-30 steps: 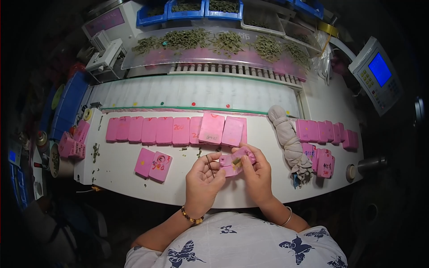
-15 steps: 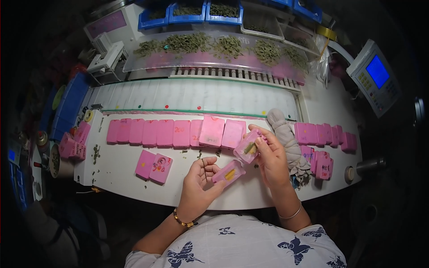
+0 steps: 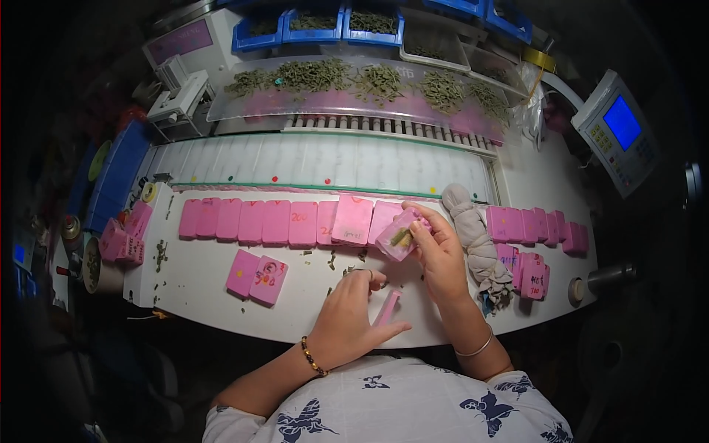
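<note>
My right hand (image 3: 441, 255) grips a translucent pink box (image 3: 389, 241) by its right end, above the table. Green and yellowish pieces (image 3: 402, 238) show inside it. Lower and to the left, my left hand (image 3: 353, 314) is turned with its back up, its thumb stretched to the right. Between that thumb and the fingers is a second small pink box (image 3: 388, 306), seen nearly edge-on; its inside is hidden. Just beyond the right hand's box stands a row of solid pink blocks (image 3: 275, 221), with a larger pink block (image 3: 351, 219) at its right part.
Two pink blocks (image 3: 244, 273) lie at the left front. A grey cloth bundle (image 3: 473, 236) lies right of my hands, more pink blocks (image 3: 533, 275) beyond it. Dried green bits lie on a clear tray (image 3: 244, 111) at the back, under blue bins (image 3: 314, 35). A blue-screened panel (image 3: 619, 125) stands right.
My left hand has rolled over to show its back, tipping its small pink box, whose yellow pieces are now out of sight. My right hand has moved its box slightly left.
</note>
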Demonstrator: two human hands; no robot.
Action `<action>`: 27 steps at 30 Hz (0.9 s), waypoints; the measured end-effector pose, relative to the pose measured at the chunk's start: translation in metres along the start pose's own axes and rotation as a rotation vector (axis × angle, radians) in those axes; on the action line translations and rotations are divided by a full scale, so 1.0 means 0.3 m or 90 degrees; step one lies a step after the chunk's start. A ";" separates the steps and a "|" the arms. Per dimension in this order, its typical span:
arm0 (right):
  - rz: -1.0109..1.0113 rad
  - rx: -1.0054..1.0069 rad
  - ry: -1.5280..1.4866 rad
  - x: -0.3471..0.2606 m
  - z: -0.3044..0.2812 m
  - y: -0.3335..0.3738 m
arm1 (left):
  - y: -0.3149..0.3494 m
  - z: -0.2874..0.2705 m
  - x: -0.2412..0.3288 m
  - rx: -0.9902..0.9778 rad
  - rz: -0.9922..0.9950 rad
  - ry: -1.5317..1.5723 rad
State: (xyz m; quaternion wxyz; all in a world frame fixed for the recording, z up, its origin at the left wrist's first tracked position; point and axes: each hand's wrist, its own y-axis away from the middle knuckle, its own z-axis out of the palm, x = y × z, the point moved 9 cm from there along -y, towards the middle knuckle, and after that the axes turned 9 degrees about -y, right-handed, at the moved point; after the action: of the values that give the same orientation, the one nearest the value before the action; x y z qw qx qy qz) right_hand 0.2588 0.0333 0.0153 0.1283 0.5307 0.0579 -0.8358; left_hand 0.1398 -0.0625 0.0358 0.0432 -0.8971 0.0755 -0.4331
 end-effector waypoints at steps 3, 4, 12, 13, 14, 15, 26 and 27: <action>-0.007 0.007 0.006 -0.014 -0.008 0.001 | 0.007 0.051 -0.025 -0.075 0.018 -0.024; -0.006 0.012 0.009 -0.020 -0.011 0.005 | 0.005 0.046 -0.069 -0.078 -0.044 -0.002; 0.051 -0.044 0.048 -0.045 0.052 0.044 | -0.052 -0.123 -0.148 0.114 -0.125 0.223; 0.047 -0.056 0.050 -0.049 0.074 0.049 | -0.057 -0.079 -0.152 0.072 -0.159 0.497; 0.057 -0.070 0.051 -0.048 0.092 0.057 | -0.064 -0.051 -0.133 0.018 -0.140 0.522; 0.059 -0.075 0.050 -0.041 0.099 0.060 | -0.068 -0.056 -0.122 0.022 -0.141 0.521; -0.135 -0.086 0.296 -0.085 0.115 0.087 | -0.078 0.116 -0.076 -0.143 -0.372 0.910; -0.164 -0.067 0.311 -0.094 0.110 0.088 | -0.084 0.115 -0.076 -0.132 -0.364 0.913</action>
State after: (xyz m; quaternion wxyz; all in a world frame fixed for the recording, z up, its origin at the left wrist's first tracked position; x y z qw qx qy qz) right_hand 0.2487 0.0044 0.0561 0.0309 0.6970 0.1977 -0.6886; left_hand 0.1554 -0.0333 0.0004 -0.2138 -0.3817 -0.1094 -0.8925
